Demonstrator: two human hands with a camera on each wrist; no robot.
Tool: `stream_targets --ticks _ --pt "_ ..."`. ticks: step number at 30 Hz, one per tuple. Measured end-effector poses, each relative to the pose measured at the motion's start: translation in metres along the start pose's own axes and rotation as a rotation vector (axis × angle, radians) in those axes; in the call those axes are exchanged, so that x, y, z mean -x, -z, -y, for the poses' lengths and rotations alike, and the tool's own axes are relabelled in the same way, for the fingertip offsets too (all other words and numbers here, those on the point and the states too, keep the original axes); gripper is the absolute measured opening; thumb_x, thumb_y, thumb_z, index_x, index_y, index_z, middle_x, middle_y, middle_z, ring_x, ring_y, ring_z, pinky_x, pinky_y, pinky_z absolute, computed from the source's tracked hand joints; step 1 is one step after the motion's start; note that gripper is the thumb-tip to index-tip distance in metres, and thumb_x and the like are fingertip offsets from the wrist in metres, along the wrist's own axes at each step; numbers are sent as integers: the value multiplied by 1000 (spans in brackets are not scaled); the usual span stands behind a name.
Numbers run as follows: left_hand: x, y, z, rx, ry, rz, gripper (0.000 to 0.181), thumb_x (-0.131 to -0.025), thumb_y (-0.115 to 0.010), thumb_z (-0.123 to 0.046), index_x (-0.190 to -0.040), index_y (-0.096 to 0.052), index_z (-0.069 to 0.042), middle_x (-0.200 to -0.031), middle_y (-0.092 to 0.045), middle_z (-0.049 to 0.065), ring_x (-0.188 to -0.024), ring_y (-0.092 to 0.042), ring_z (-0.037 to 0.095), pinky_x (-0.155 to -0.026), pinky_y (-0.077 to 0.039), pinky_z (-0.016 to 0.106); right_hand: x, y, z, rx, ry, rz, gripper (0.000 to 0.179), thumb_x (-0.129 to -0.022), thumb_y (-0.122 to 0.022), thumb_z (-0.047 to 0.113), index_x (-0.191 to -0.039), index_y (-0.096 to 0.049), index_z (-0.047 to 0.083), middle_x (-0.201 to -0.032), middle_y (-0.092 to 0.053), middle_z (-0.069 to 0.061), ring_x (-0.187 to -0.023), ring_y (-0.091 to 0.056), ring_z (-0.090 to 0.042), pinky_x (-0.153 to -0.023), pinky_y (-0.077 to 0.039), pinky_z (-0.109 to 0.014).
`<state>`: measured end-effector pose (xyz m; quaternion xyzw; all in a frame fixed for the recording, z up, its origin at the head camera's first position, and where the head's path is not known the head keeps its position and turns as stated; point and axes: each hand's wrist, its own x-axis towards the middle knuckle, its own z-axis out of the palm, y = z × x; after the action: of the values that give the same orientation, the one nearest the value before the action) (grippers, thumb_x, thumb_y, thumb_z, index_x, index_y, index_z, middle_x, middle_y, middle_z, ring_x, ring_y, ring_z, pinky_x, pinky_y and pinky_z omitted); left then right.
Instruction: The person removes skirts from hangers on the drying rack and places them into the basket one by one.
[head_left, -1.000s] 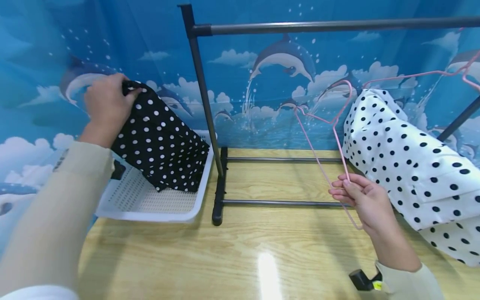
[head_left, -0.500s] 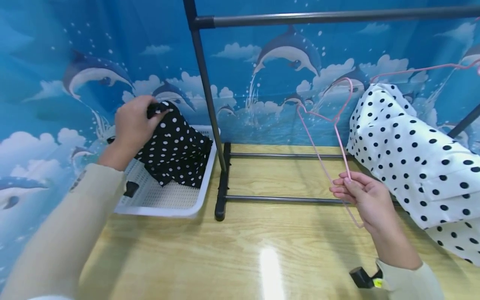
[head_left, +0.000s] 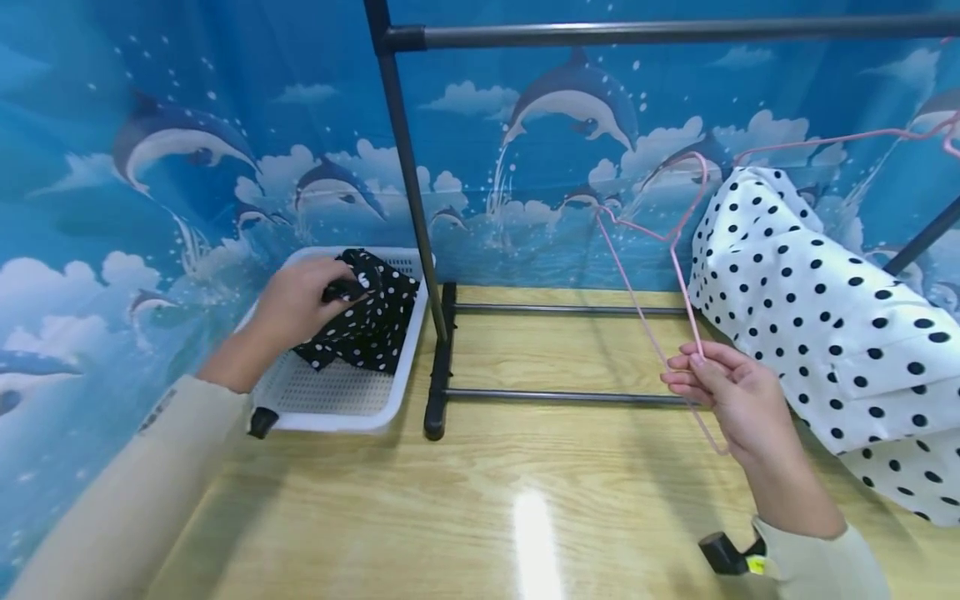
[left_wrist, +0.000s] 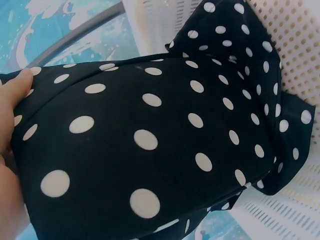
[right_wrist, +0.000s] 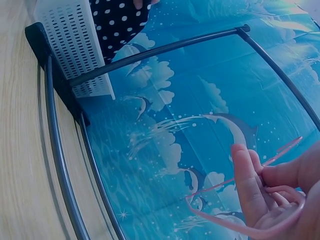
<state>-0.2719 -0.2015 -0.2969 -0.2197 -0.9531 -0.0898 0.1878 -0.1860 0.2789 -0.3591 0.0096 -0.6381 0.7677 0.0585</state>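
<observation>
My left hand [head_left: 303, 302] pinches the edge of a black cloth with white dots [head_left: 375, 312], which hangs down into a white plastic basket [head_left: 337, 419]. In the left wrist view the black cloth [left_wrist: 175, 120] spreads from the thumb and fingers towards the basket wall [left_wrist: 295, 40]. What kind of garment it is, I cannot tell. My right hand [head_left: 738, 400] holds a thin pink hanger [head_left: 681, 262] by its side, hook pointing up. The hanger carries nothing. In the right wrist view, fingers and thumb close round the pink hanger [right_wrist: 225, 222].
A dark metal clothes rack [head_left: 600, 33] stands across the wooden table [head_left: 450, 500], its foot beside the basket. At right, a white cloth with black dots [head_left: 817, 333] hangs from another pink hanger [head_left: 840, 142]. A blue dolphin-print curtain [head_left: 525, 200] covers the back.
My left hand has come down and to the right, lowering the black dotted cloth further into the basket. The right hand keeps its hold on the hanger, almost still. The head view shifted slightly.
</observation>
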Motion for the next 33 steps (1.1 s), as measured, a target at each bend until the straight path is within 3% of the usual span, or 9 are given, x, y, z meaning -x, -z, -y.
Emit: stream_targets --ticks 4,11,21,26,33 --pt "2 -8 0 16 -24 94 24 -83 -76 -5 -105 -67 -7 -104 -68 11 -97 -64 30 -86 -51 49 0 -3 1 9 -5 8 10 -99 -54 7 -101 -64 6 -85 -72 -5 -75 -72 -14 -71 -56 -26" --pt "10 -22 -1 5 -46 279 30 -85 -74 -7 -114 -68 -4 -116 -66 16 -105 -63 34 -87 -51 51 3 -7 3 0 -21 21 10 -98 -56 8 -101 -65 6 -86 -72 -5 -76 -72 -15 -72 -56 -26" --pt "17 -49 -3 27 -15 362 28 -84 -75 -9 -112 -70 -8 -113 -68 11 -102 -65 29 -87 -52 48 7 -10 6 -13 -7 41 10 -98 -55 7 -102 -65 6 -87 -72 -7 -77 -73 -16 -72 -56 -27" --pt "19 -52 -5 48 4 366 29 -84 -75 -7 -112 -70 -8 -113 -68 12 -103 -65 30 -88 -52 48 7 -12 6 -14 -5 34 10 -98 -56 6 -101 -65 6 -86 -72 -6 -76 -73 -17 -71 -56 -27" --pt "22 -53 -2 21 3 420 30 -83 -76 -7 -112 -70 -8 -114 -68 12 -106 -63 31 -90 -50 49 8 -18 8 30 -4 37 9 -98 -56 7 -101 -64 6 -86 -72 -5 -76 -72 -16 -71 -56 -27"
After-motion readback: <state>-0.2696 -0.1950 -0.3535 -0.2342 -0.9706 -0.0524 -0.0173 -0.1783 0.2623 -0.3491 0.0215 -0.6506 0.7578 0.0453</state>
